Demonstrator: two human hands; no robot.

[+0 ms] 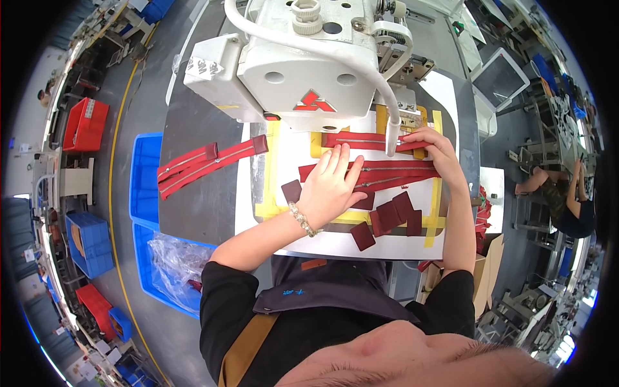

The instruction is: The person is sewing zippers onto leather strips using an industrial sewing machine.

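Observation:
My left hand (324, 188) lies flat with its fingers spread, the fingertips reaching the lower edge of a red zipper (361, 140). That zipper runs crosswise under the white machine head (303, 77). At its right end my right hand (440, 153) closes its fingers on the strip. Beneath and beside my left hand rest more red zippers (403, 173), side by side, their left part partly covered by my fingers. Several dark red square patches (389, 215) are scattered nearer to me, and a single patch (292, 191) sits left of my wrist.
Two red zippers with tabbed ends (216, 162) lie on the dark tabletop at left. Blue bins (146, 174), one holding clear plastic (177, 261), stand beside the table. Yellow tape (274, 209) borders the white work sheet. A screen (500, 79) stands at far right; another person (567, 200) sits beyond.

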